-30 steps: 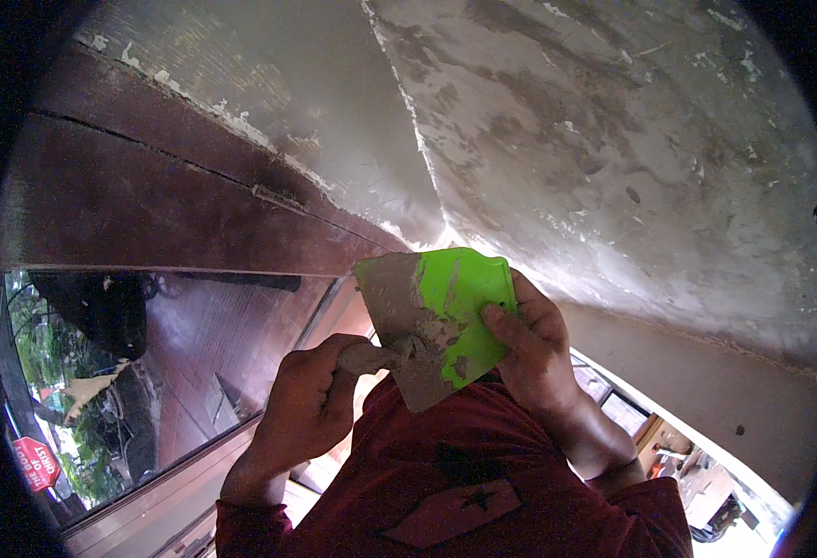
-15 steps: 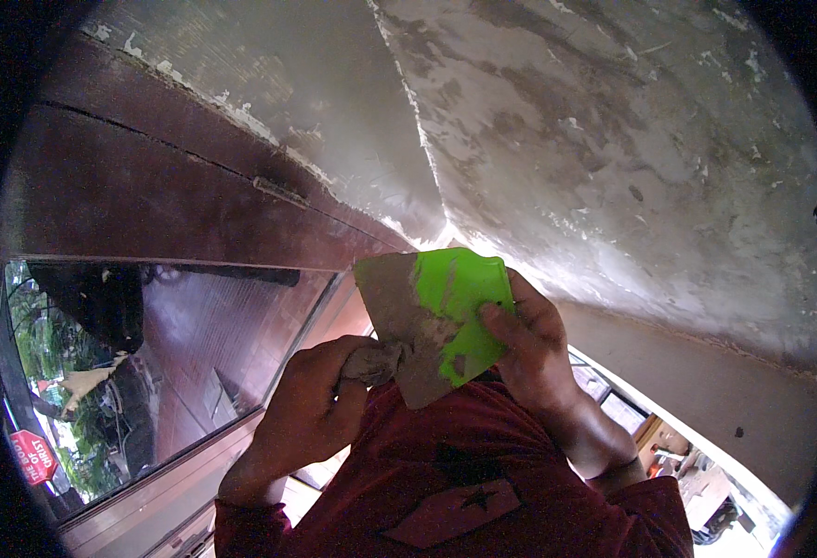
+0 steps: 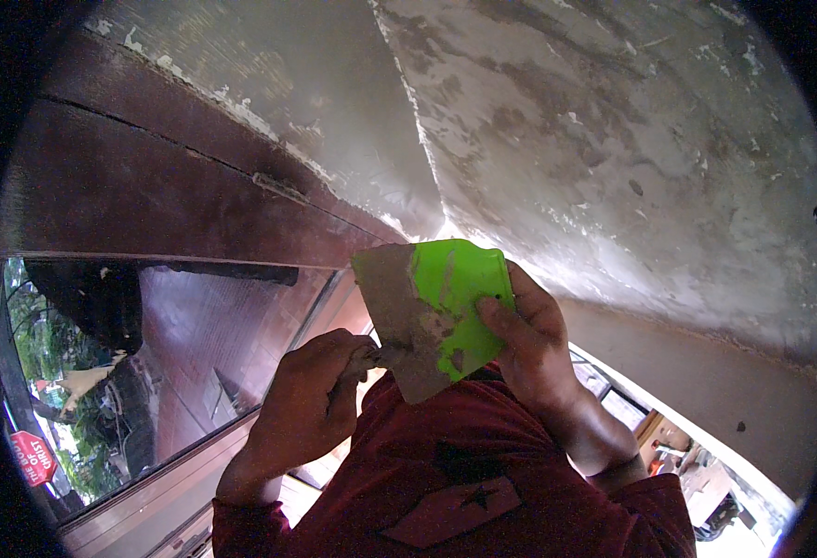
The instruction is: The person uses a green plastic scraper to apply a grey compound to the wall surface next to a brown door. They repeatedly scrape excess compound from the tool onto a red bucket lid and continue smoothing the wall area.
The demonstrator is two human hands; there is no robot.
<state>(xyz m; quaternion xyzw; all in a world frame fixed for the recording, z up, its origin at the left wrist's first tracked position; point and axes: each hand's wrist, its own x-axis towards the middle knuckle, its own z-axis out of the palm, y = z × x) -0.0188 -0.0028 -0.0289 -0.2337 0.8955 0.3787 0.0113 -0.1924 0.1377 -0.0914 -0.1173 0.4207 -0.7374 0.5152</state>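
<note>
A flat green plastic spreader (image 3: pixel 460 279) is held up before my chest, its left half coated in grey-brown filler paste (image 3: pixel 395 307). My right hand (image 3: pixel 534 344) grips its right edge, the thumb lying on the green face and the fingers behind. Beside the lower left edge, my left hand (image 3: pixel 311 400) is closed, thumb against curled fingers. A small grey bit (image 3: pixel 368 353) shows at those fingertips, touching or very near the coated edge; whether it is paste or a rag I cannot tell.
A patchy grey plastered wall (image 3: pixel 632 167) rises on the right and meets another grey surface in a corner. Left is a dark reddish-brown wooden frame (image 3: pixel 167 186) above a glass pane (image 3: pixel 213 344), with leaves and a red sign (image 3: pixel 33 458). Cluttered items (image 3: pixel 706 484) lie low at the right.
My left fingers have lifted slightly, and less of the grey clump shows between them. The spreader has risen a little, still in my right hand.
</note>
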